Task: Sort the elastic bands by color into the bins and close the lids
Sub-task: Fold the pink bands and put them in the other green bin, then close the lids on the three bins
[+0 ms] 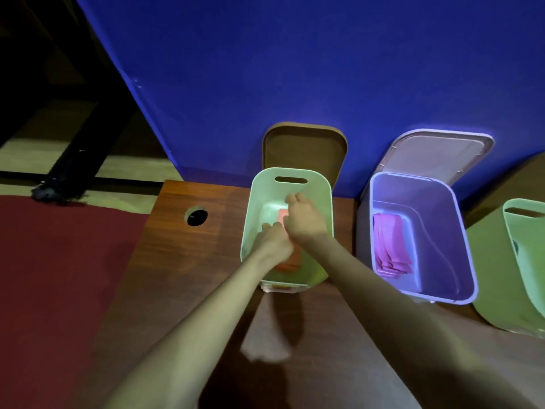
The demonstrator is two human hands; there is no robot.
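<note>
As both hands reach into the green bin [320, 184], the left hand [272, 243] and right hand [305, 222] lie on the orange bands [292, 262] at its bottom; I cannot tell whether their fingers pinch or merely press. Orange seems to be getting laid down, so next comes letting go and swinging the brown lid [303, 149] shut. The bands look flat, folded and limp.

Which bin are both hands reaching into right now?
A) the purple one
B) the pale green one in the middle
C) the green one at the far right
B: the left hand and the right hand are both down inside the pale green bin, over the orange bands, while the purple bin beside it holds pink bands.
</note>
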